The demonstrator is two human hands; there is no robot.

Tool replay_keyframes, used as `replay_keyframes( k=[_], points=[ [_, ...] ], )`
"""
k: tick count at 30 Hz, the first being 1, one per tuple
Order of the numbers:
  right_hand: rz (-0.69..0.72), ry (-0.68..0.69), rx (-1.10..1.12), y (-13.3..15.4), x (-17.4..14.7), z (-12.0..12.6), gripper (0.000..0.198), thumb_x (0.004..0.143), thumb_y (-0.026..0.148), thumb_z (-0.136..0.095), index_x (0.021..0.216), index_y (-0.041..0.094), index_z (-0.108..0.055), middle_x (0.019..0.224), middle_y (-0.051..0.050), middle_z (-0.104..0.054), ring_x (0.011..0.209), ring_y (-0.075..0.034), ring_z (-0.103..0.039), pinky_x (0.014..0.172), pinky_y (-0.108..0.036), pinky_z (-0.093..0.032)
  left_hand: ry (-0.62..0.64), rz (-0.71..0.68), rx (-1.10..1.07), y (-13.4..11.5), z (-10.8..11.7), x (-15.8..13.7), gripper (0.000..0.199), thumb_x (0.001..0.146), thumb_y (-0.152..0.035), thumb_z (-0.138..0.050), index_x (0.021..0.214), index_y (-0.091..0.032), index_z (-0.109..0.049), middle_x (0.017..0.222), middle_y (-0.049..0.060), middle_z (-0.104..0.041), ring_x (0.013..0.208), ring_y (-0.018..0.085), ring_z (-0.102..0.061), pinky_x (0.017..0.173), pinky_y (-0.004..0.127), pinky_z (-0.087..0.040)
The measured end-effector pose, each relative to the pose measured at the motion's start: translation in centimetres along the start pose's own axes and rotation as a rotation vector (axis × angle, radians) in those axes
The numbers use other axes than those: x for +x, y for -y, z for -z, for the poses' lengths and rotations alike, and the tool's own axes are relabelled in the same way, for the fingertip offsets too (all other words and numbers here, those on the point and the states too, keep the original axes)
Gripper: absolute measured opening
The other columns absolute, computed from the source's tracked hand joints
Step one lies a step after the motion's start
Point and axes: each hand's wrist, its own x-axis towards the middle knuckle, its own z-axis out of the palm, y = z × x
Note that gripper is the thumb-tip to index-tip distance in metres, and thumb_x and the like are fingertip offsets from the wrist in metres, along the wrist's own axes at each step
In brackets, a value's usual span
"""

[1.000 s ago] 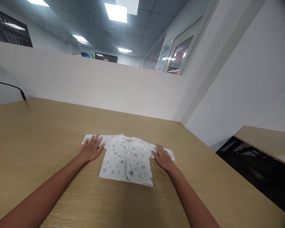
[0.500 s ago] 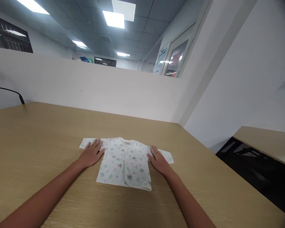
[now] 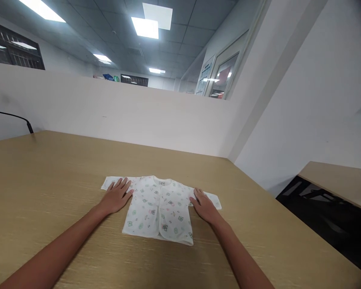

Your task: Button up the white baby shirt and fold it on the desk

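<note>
1. Head view: the printed shirt (image 3: pixel 150 210) lies spread on the worktop (image 3: pixel 78 156).
2. Your left hand (image 3: pixel 116 197) and right hand (image 3: pixel 205 206) rest flat on its sleeves (image 3: pixel 214 200), unclenched, clamping nothing.
3. Best smooth outward evenly, lightly, so neither sleeve creases.

No legible text was found. The neck label (image 3: pixel 161 183) of the white shirt (image 3: pixel 152 208) bore dark marks too small to decipher; the notice (image 3: pixel 205 75) beyond the partition (image 3: pixel 156 116) apparently carried print, likewise unreadable.
</note>
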Motion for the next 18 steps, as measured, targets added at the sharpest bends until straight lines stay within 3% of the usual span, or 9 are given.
replay_keyframes(
  k=[18],
  points=[
    [-0.016, 0.015, -0.022, 0.27, -0.06, 0.09, 0.073, 0.103, 0.049, -0.035, 0.157, -0.001, -0.041, 0.165, -0.021, -0.032, 0.157, -0.031, -0.027, 0.13, -0.044, -0.022, 0.013, 0.014, -0.003, -0.17, 0.33, -0.11, 0.069, 0.104, -0.059, -0.024, 0.161, -0.023, -0.039, 0.171, 0.007, -0.026, 0.16, 0.031, -0.019, 0.129, 0.054, -0.017]
  ],
)
